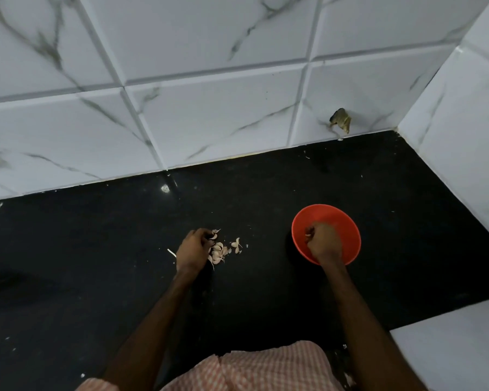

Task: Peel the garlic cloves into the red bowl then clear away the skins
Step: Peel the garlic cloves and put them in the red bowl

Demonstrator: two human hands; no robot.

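Note:
A red bowl (347,224) stands on the black counter, right of the middle. My right hand (323,242) hovers over it with curled fingers, a small pale piece showing at its fingertips; whether that is a peeled clove I cannot tell. A small pile of garlic cloves and papery skins (219,251) lies left of the bowl. My left hand (194,249) rests at the pile's left side, its fingers curled down onto the cloves and a skin piece at its fingertips. A thin pale stem piece (171,253) lies just left of that hand.
The black counter (96,263) ends at white marble-look wall tiles (209,122) behind and at the right. A chipped hole (340,122) marks the back wall. Small skin flecks dot the counter. A white surface (449,356) adjoins the front right.

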